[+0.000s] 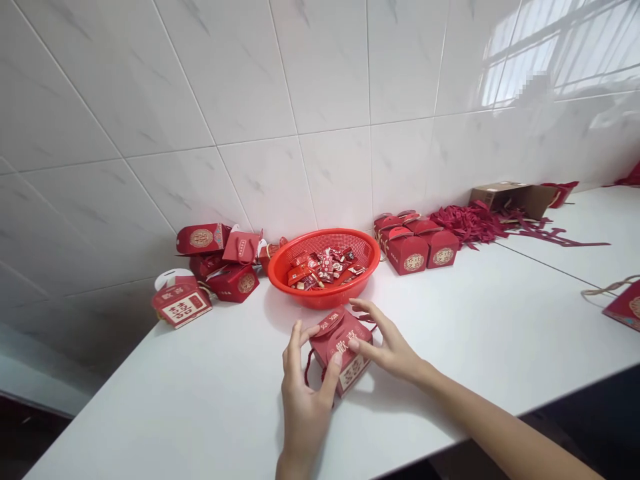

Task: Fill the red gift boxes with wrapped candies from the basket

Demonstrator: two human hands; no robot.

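A small red gift box (345, 363) with gold characters and dark red cord handles stands on the white table, between my hands. My left hand (307, 387) grips its left side, thumb on the front and fingertips at the rounded top flap. On the right side, my right hand (390, 343) holds it with the thumb on the front panel and the fingers reaching round behind. The top flaps lean toward each other; whether they are locked I cannot tell. Just behind the box sits a red plastic basket (373, 263) with wrapped candies (327, 267) inside.
Several red boxes (233, 283) are piled at the left near the table edge. More red boxes (413, 250) stand right of the basket, beside dark red ribbons (470, 223) and an open cardboard box (535, 199). Another box (625, 307) lies at the far right. A tiled wall (330, 173) rises behind.
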